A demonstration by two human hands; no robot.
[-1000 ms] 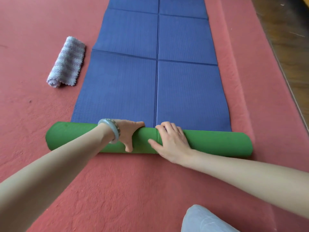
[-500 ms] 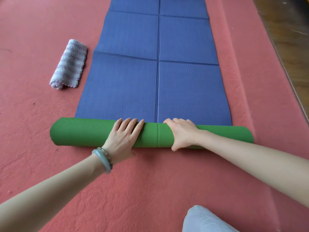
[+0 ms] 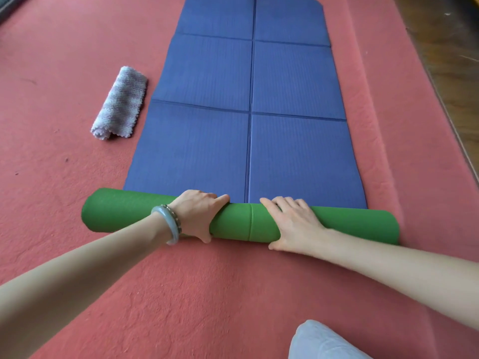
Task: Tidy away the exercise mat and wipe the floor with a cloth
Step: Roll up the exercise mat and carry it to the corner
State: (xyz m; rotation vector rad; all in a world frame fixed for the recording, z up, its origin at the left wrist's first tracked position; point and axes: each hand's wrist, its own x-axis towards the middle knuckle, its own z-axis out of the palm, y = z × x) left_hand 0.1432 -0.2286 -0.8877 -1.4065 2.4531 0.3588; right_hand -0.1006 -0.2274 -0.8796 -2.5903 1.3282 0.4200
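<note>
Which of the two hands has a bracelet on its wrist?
The left hand: a pale bracelet circles its wrist, while the right hand has a bare wrist. Both hold the green roll.

- The floor is covered by a red carpet (image 3: 233,294) with a rough, slightly wrinkled surface.
- At the right edge, a strip of dark wooden floor (image 3: 453,60) shows beside the carpet.
- The exercise mat (image 3: 248,151) lies directly on the carpet, blue side up, crossed by fold lines.
- The near end of the mat is rolled into a green roll (image 3: 350,224) that lies across the carpet.
- A grey cloth (image 3: 119,104), loosely rolled, lies on the carpet near the left edge of the mat, apart from it.
- A few small dark specks (image 3: 67,159) sit on the carpet at the left.
</note>
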